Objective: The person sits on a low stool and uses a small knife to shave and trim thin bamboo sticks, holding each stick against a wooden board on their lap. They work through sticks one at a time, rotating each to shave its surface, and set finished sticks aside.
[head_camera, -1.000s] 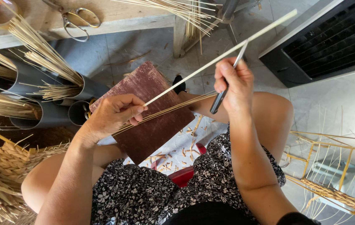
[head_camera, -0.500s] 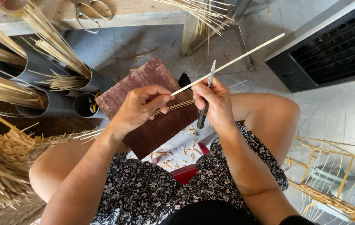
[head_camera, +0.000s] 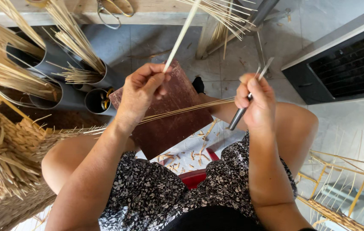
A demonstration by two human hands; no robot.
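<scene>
My left hand [head_camera: 141,92] pinches a long pale reed stick [head_camera: 182,36] that rises up and to the right from my fingers. My right hand [head_camera: 255,100] is closed on a knife with a dark metal handle [head_camera: 237,117], its thin blade [head_camera: 265,68] pointing up. The hands are apart, over a dark red-brown board [head_camera: 171,124] lying across my lap. Thin split reed strands [head_camera: 190,109] lie over the board between the two hands.
Grey tubes [head_camera: 68,96] stuffed with reed bundles stand at the left, beside a woven basket [head_camera: 9,149]. Scissors [head_camera: 113,10] hang on a wooden bench at the top. A yellow wire frame [head_camera: 344,188] is at the lower right, a black grille [head_camera: 344,64] at the right. Reed scraps litter the floor.
My hands have moved apart. The left hand has swung the reed stick from slanting to the right to nearly upright, and the right hand with the knife has shifted rightwards off it.
</scene>
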